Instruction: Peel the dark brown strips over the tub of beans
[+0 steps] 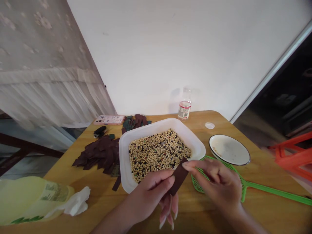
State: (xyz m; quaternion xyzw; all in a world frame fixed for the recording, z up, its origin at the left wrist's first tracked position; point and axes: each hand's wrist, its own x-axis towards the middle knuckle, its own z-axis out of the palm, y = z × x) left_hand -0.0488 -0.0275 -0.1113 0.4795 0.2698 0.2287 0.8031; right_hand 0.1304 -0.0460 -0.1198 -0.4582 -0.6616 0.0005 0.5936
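Note:
Between my two hands is a small dark brown rectangular strip (179,178), held tilted over the near edge of a white tub. My left hand (156,188) pinches its lower left side between thumb and fingers. At the strip's upper right corner, the thumb and forefinger of my right hand (216,180) are closed on it. The white plastic tub (124,146) holds many small round beads (158,152), mostly cream with black and a few coloured ones. Left of the tub lies a heap of similar brown strips (99,154).
A green fly swatter (273,190) lies at right, partly under a white dish (230,149) with a dark rim. Behind stand a clear bottle (184,109) and a white cap (210,125). At left are a phone (109,120), a black key fob (99,131) and a large yellowish bottle (26,200).

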